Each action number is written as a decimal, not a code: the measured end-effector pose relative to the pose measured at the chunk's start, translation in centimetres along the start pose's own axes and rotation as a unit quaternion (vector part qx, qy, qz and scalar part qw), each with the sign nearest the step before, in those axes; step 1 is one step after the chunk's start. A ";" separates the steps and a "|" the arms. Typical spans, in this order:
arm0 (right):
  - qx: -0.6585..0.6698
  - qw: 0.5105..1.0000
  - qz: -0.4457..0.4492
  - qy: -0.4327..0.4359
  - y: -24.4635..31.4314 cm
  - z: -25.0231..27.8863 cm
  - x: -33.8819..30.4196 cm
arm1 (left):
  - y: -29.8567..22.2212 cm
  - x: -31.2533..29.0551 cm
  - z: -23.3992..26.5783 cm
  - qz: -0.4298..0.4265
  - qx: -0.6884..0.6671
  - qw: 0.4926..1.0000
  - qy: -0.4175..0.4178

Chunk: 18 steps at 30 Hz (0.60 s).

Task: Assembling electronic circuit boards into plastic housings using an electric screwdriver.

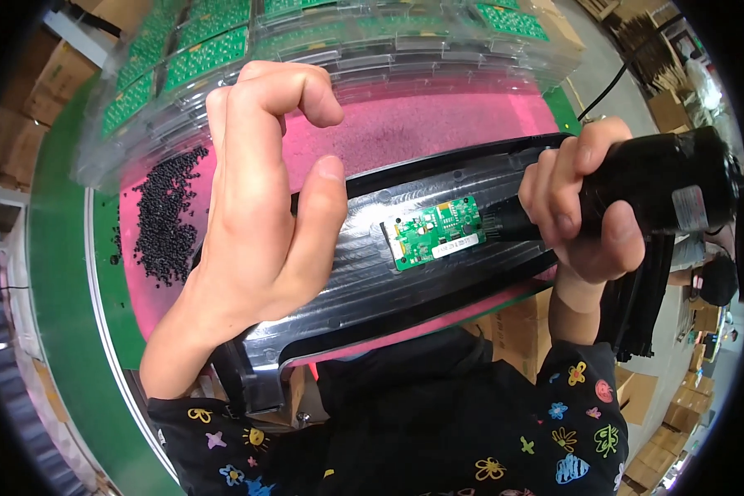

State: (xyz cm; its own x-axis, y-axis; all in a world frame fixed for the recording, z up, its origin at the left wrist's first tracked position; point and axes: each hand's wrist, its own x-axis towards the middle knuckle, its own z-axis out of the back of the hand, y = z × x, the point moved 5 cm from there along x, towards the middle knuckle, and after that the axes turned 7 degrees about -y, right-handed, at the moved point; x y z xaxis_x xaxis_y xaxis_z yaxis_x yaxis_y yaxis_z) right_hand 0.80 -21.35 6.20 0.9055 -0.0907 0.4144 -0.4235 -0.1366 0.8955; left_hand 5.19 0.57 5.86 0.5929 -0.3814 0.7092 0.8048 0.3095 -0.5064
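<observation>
Clear plastic trays [422, 62]: stacked along far side of bench [122, 322], several layers; green boards [211, 58] sit in the top compartments.
Black housing [355, 285]: long shallow shell, ribbed inside, raised rims, lying across pink mat [504, 116]; one circuit board inside.
Circuit board [438, 238]: green, flat in the housing's middle, component side up; white connector on left end, white label strip along near edge.
Small black parts [169, 219]: loose heap on left side of mat, left of housing; too small to tell exact type.
Right hand [587, 202]: fingers and thumb wrapped round black handheld tool [670, 182], held slanting low.
Tool nose: at board's right end; contact, can't tell.
Left hand [269, 190]: raised in front of housing's left end, fingers curled, thumb apart from index.
In the way: left hand hides housing's left part; right hand plus tool cover its right end.
Cable [632, 74]: dark, runs down from upper right to behind right hand.
Cardboard boxes [62, 78]: far left, more at lower right.
</observation>
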 end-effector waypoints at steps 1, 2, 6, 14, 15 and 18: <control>0.026 0.999 -0.020 0.029 0.0 0.2 0.2 | -0.3 0.1 0.5 0.006 0.002 1.000 -0.025; 0.032 0.998 -0.026 0.037 -0.3 0.6 0.4 | -0.5 0.4 0.8 -0.001 0.006 1.000 -0.024; 0.122 0.968 -0.151 -0.158 -1.1 3.4 2.2 | -0.5 0.9 1.1 0.043 0.110 0.980 0.159; 0.240 0.928 -0.193 -0.211 -0.2 5.8 0.5 | 4.0 -3.9 1.4 0.116 0.258 0.870 0.404; 0.173 0.943 -0.185 -0.216 1.0 5.6 -0.4 | 3.8 -3.9 1.3 0.099 0.253 0.873 0.405; -0.005 0.969 -0.005 -0.248 6.0 8.2 -2.6 | 1.3 -4.1 3.2 0.078 0.194 0.941 0.265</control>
State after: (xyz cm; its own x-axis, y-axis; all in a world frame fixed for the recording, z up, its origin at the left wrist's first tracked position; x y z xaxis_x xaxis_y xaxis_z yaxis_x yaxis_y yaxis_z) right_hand -4.26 -30.03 9.19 0.7860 -0.5519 0.2786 -0.4118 -0.1313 0.9018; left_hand 3.72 5.34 3.92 0.7151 -0.6546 0.2452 0.6983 0.6529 -0.2935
